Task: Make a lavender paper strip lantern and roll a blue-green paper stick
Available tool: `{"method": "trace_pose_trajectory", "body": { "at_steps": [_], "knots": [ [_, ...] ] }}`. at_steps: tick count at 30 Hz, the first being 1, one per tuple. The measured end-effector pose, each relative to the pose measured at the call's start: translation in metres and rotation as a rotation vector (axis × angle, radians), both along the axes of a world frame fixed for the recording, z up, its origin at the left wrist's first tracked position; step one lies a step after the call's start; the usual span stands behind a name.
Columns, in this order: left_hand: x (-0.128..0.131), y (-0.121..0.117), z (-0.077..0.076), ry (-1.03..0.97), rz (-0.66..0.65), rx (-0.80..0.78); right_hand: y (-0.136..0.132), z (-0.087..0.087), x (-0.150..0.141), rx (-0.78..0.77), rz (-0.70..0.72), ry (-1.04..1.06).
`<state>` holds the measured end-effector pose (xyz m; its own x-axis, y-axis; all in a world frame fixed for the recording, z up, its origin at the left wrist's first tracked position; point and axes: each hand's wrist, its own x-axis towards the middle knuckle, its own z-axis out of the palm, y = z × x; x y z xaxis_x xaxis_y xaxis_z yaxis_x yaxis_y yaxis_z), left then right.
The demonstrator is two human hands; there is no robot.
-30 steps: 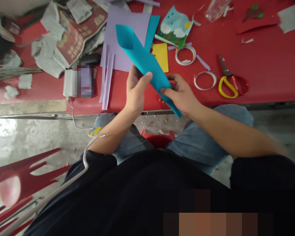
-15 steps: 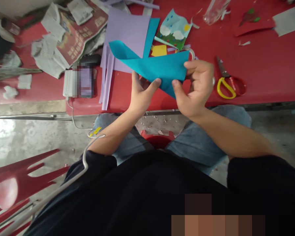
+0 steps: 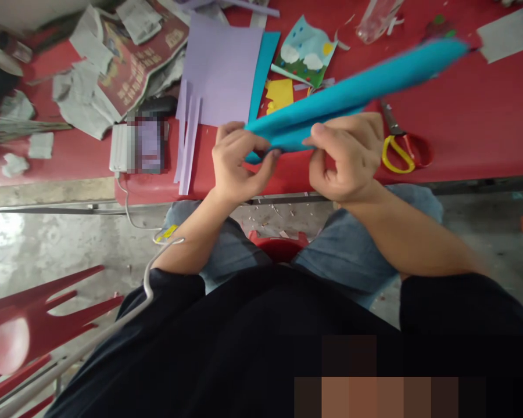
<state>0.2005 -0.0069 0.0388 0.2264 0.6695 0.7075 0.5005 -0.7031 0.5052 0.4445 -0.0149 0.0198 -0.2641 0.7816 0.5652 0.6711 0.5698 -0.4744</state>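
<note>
A teal sheet of paper, curled lengthwise, is held above the front of the red table. It slants up to the right, and its far end is blurred. My left hand pinches its lower left end between thumb and fingers. Along the lower edge, my right hand is closed with thumb and forefinger on the paper. Just right of that hand lie scissors with one yellow and one red handle. Behind the paper rest a purple sheet, another teal sheet and yellow paper pieces.
Purple strips lie left of my left hand, beside a phone and a white cabled box. Newspaper covers the back left. A painted cloud picture and a clear plastic bottle are farther back.
The teal paper has swung from pointing up-left to pointing up-right and now looks more narrowly curled. My left hand has shifted left, and both hands have changed their hold on it.
</note>
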Motion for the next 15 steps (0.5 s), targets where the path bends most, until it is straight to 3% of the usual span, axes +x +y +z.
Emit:
{"method": "trace_pose_trajectory", "body": {
  "at_steps": [4, 7, 12, 14, 15],
  "knots": [
    [-0.010, 0.005, -0.002, 0.004, -0.203, -0.213, 0.006, 0.007, -0.002, 0.217, 0.058, 0.161],
    [-0.007, 0.012, -0.006, -0.015, -0.238, -0.269, 0.015, 0.007, -0.005, 0.297, 0.130, 0.308],
    [0.004, 0.015, -0.019, 0.226, -0.001, -0.128, 0.015, 0.011, -0.010, 0.080, 0.189, 0.483],
    [0.004, 0.014, -0.022, 0.329, -0.021, -0.070, 0.014, 0.016, -0.012, -0.017, 0.209, 0.585],
    [0.003, 0.015, -0.021, 0.390, -0.101, -0.046, 0.014, 0.019, -0.012, -0.059, 0.217, 0.648]
  ]
}}
